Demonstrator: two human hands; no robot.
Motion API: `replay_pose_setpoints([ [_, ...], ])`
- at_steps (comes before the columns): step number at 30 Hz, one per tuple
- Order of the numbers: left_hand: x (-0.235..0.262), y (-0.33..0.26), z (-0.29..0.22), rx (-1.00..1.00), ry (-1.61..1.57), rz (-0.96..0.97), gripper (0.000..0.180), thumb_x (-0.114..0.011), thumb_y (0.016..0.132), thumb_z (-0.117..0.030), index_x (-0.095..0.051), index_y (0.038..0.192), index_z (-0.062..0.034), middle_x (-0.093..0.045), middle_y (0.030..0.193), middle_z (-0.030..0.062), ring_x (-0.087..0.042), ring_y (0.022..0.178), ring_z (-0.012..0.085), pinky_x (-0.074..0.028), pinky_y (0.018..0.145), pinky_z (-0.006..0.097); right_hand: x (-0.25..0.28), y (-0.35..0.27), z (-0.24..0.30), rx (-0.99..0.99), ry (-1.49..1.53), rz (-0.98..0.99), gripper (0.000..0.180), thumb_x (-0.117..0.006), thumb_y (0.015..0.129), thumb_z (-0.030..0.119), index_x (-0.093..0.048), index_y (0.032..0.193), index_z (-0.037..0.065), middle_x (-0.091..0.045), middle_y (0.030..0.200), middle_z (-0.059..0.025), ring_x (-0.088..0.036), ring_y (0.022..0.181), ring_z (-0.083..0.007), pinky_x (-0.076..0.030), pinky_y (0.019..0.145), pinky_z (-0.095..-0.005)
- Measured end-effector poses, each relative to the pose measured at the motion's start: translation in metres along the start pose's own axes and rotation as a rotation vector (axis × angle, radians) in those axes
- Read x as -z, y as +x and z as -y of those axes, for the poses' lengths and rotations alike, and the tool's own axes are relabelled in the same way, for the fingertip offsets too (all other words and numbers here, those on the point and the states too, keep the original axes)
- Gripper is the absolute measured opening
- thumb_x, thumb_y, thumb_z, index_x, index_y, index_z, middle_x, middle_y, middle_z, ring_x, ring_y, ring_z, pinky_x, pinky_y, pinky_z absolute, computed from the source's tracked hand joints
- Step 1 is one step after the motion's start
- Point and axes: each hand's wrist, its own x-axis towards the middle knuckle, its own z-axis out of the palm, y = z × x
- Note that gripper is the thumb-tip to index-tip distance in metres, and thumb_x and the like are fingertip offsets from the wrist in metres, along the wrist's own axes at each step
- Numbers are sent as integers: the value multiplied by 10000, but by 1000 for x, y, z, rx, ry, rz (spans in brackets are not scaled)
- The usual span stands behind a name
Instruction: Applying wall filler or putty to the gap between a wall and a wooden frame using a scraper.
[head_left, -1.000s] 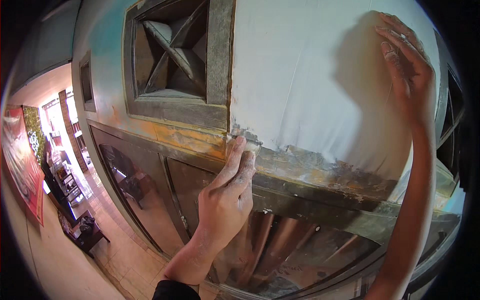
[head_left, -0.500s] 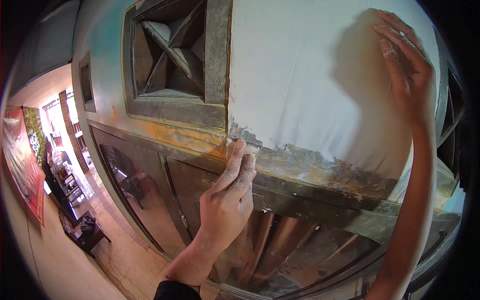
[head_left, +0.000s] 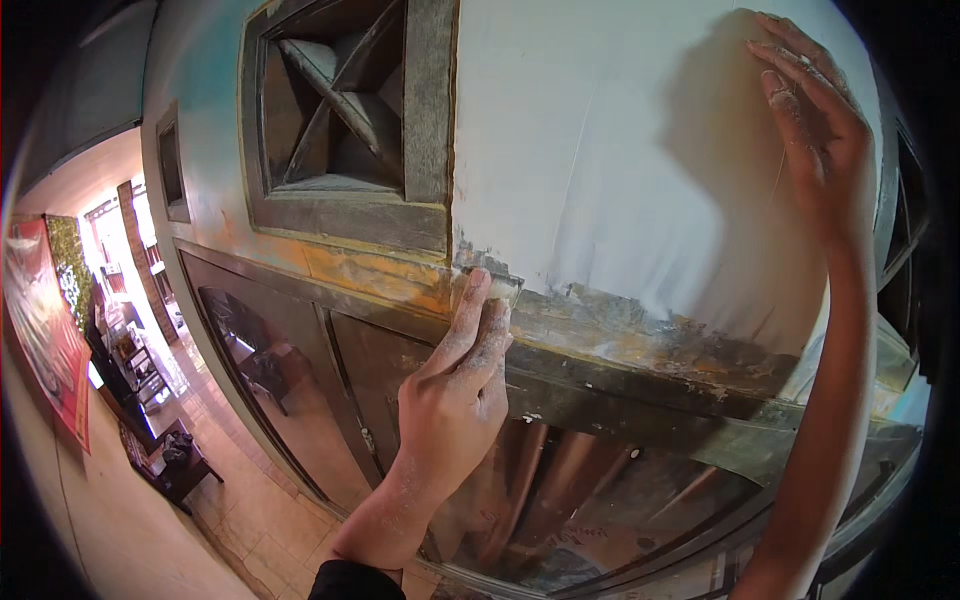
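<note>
My left hand (head_left: pixel 450 385), dusted with white powder, reaches up to the ledge under the white wall panel (head_left: pixel 620 150). Its fingers press a small, thin, flat scraper-like piece (head_left: pixel 508 289) against the worn strip; most of that piece is hidden beneath them. Dark, patchy, peeling material (head_left: pixel 620 325) runs rightward along the panel's lower edge. Higher up at the right, my right hand (head_left: pixel 815 120) has its fingers stretched out and powdery, holding nothing, near the panel. Whether its fingertips touch the surface I cannot tell.
A dark wooden vent frame (head_left: pixel 345 100) with crossed slats adjoins the panel at left. An orange-stained ledge (head_left: pixel 380 280) runs below it, above glazed dark wooden panes (head_left: pixel 600 500). Far left, a red banner (head_left: pixel 50 330) hangs, and a small dark table (head_left: pixel 190 470) stands on tiles.
The view has shifted slightly. My left hand and the flat piece sit a touch higher on the ledge; my right hand keeps its place beside the panel.
</note>
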Motion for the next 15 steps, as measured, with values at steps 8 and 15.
replay_pose_setpoints([
  [8, 1, -2, -3, -5, 50, 14, 389, -611, 888, 195, -697, 1257, 105, -575, 1508, 252, -646, 1315, 358, -663, 912, 357, -1, -3, -1, -89, -227, 74, 273, -611, 1076, 138, -747, 1308, 90, -636, 1487, -54, -584, 1390, -186, -512, 1084, -298],
  [15, -2, -3, -2, 11, 18, -4, 409, -621, 884, 154, -710, 1272, 57, -574, 1523, 207, -659, 1299, 334, -642, 942, 364, -15, -5, -19, 146, -260, -171, 276, -610, 1076, 136, -743, 1314, 90, -633, 1489, -64, -593, 1377, -181, -531, 1035, -283],
])
